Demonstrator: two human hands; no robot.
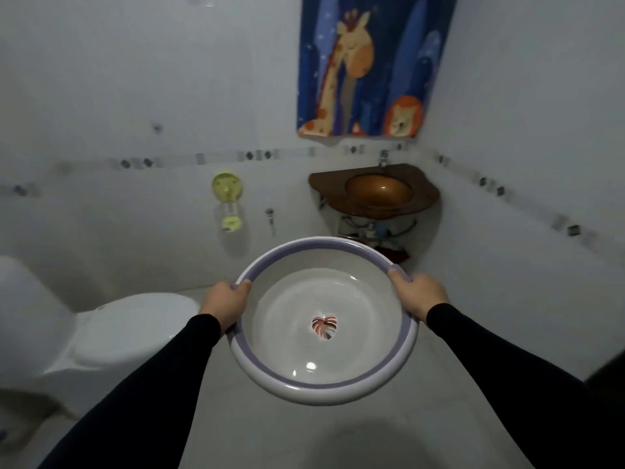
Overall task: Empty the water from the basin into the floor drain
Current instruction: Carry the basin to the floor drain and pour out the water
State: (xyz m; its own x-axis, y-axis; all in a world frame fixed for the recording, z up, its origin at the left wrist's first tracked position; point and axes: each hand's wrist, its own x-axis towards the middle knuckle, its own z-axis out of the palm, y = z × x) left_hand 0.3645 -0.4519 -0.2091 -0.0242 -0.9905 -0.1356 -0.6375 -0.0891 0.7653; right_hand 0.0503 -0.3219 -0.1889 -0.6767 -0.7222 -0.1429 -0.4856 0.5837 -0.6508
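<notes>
I hold the basin [323, 321] level in the air above the grey floor [304, 434], my left hand [226, 303] and right hand [416, 296] each clenched on its purple-banded rim at opposite sides. Water seems to lie shallow in its bottom, over a leaf print. The toilet [101, 336] stands to my left, the brown corner sink [375, 191] ahead.

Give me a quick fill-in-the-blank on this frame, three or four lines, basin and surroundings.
1. The basin is held at its rim by ____ hands.
2. The toilet stands on the person's ____ side.
3. The corner sink is ____ in colour.
4. The towel above the sink shows a lion and a ____.

Missing words: two; left; brown; giraffe
</notes>
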